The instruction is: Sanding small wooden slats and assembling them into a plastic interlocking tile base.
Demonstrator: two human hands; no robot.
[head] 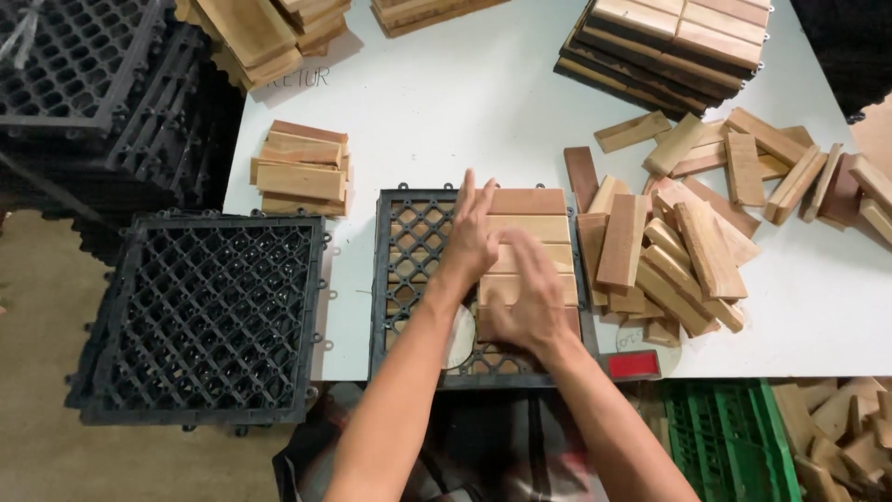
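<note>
A black plastic grid base [400,279] lies on the white table [465,102] in front of me. Short wooden slats [530,216] sit in a row on its right half; its left half shows bare lattice. My left hand [472,234] lies flat, fingers spread, on the left ends of the slats. My right hand [534,296] rests flat on the nearer slats, fingers apart. Neither hand grips anything.
A loose heap of slats [678,251] lies right of the base, a small neat stack [302,167] to its left. Finished wooden tiles [678,42] stand at the back right. Black grid bases [209,316] are stacked at the left. A green crate [729,437] sits below right.
</note>
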